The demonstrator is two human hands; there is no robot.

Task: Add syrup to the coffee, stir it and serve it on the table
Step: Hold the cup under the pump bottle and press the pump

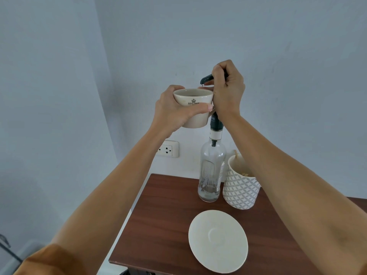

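Observation:
My left hand (174, 110) grips a cream coffee cup (193, 100) with a crown logo, held up in the air with dark coffee inside. My right hand (228, 90) is closed around the dark pump head (206, 78) of a clear glass syrup bottle (211, 173) that stands on the brown table (164, 225). The pump's spout points left, just above the cup's right rim, with a drop hanging at its tip. The bottle holds only a little liquid at the bottom. A cream saucer (218, 241) lies on the table nearer to me.
A white patterned pot (241, 187) with a wooden stick in it stands right of the bottle. A wall socket (168, 148) sits on the pale wall behind. The table's left edge runs diagonally, with floor beyond it.

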